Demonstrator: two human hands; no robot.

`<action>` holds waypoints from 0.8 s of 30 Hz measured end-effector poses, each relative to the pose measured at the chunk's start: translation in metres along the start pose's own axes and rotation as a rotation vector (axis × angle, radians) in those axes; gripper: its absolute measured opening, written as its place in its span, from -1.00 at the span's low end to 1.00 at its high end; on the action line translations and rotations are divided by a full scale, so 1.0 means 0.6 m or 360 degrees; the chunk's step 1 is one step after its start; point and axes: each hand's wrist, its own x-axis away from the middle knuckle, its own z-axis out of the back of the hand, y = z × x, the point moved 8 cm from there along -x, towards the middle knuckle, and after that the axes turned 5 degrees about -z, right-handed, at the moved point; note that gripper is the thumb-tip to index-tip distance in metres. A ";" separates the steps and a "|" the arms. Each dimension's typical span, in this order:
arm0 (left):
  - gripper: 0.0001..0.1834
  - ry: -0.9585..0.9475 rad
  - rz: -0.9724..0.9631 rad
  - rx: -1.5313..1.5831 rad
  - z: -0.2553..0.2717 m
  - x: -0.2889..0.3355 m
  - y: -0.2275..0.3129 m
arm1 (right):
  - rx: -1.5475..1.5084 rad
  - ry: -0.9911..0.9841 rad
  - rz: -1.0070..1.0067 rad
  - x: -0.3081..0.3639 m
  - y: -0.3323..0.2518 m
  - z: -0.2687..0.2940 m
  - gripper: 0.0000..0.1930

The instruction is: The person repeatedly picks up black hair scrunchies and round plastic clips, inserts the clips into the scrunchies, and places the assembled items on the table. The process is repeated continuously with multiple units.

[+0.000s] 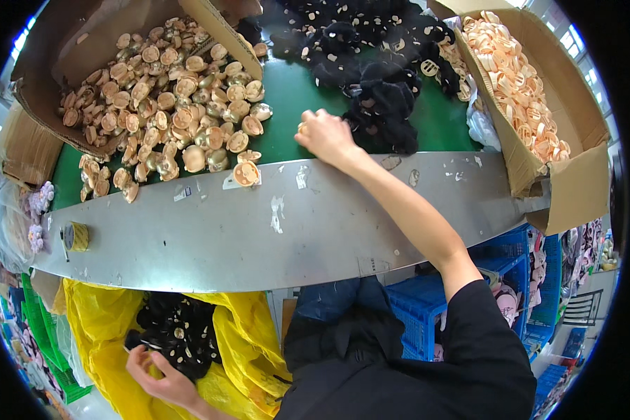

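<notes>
My right hand (327, 136) is over the green work surface (287, 91), just left of a heap of black fuzzy pieces (385, 98) with pale plastic parts on them. Its fingers are bent inward, and a small gold-coloured spot shows by them; what they hold, if anything, I cannot make out. Low on the left, my left hand (162, 378) hovers at a yellow bag (248, 336) with its fingers apart. More black fuzzy pieces (178, 332) lie inside that bag, some right beside the fingertips. One round peach-coloured shell (246, 173) sits on the metal table edge, left of my right hand.
A tipped cardboard box (42, 77) spills gold and peach half-shells (182, 91) at the left. Another carton (581, 119) at the right holds peach plastic parts (514, 84). A tape roll (76, 236) stands on the metal edge (210, 245). Blue crates (413, 315) are below right.
</notes>
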 end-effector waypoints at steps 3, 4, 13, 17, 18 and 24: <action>-0.76 -0.0149 0.0143 0.0655 -0.088 0.027 0.063 | -0.0221 0.0021 0.0274 -0.002 -0.036 -0.019 -0.79; -0.71 -0.0227 0.0051 0.0786 -0.117 0.026 0.105 | -0.0421 -0.0095 0.0288 -0.004 -0.042 -0.013 -0.86; -0.80 -0.0516 -0.0310 0.1015 -0.297 0.043 0.235 | -0.0072 0.0282 -0.0025 -0.196 0.099 0.122 -0.80; -0.93 -0.0352 -0.0575 0.0927 -0.334 0.063 0.237 | 0.0220 0.0002 -0.0221 -0.226 0.201 0.050 -0.58; -0.94 -0.0298 -0.0624 0.0930 -0.336 0.063 0.242 | 0.0287 -0.0005 -0.0147 -0.229 0.211 0.030 -0.49; -0.92 -0.0206 -0.0736 0.1034 -0.326 0.065 0.247 | 0.0190 -0.0097 0.0283 -0.125 0.138 0.021 -0.75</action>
